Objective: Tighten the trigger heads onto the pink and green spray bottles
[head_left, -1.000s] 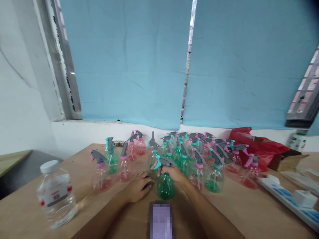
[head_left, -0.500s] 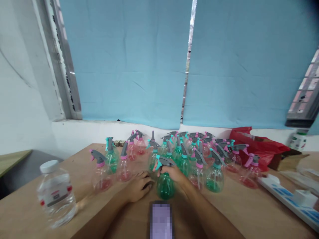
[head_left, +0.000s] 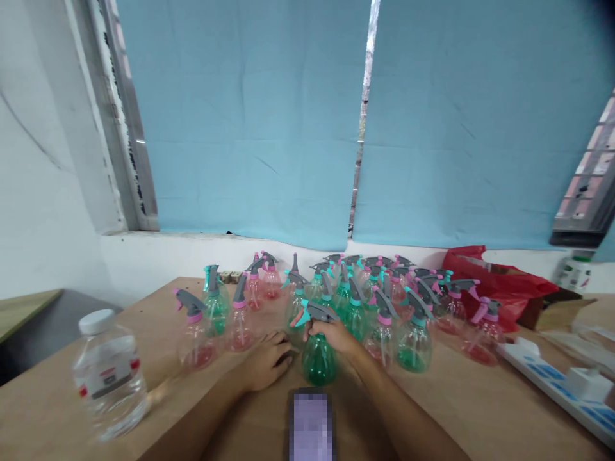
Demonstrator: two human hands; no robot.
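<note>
A green spray bottle (head_left: 319, 366) with a grey and turquoise head stands upright on the table in front of me. My right hand (head_left: 331, 334) is wrapped round its neck, just below the head, with fingers reaching forward to the turquoise trigger (head_left: 302, 315). To the left of this bottle, my left hand (head_left: 270, 360) lies on the tabletop, holding nothing, its fingers slightly bent. A pink spray bottle (head_left: 240, 331) stands just beyond the left hand. Close to my right wrist are another pink spray bottle (head_left: 382, 342) and a green one (head_left: 414, 351).
More green and pink spray bottles crowd the back of the wooden table (head_left: 163, 320). A water bottle (head_left: 109, 378) stands at left, a phone (head_left: 311, 426) lies nearest me. At right are a red plastic bag (head_left: 494, 282), a cardboard box (head_left: 557, 310) and a power strip (head_left: 552, 378).
The fingers of my right hand and the trigger have moved slightly outward, away from the bottle's neck. My left hand and the bottles stay in place.
</note>
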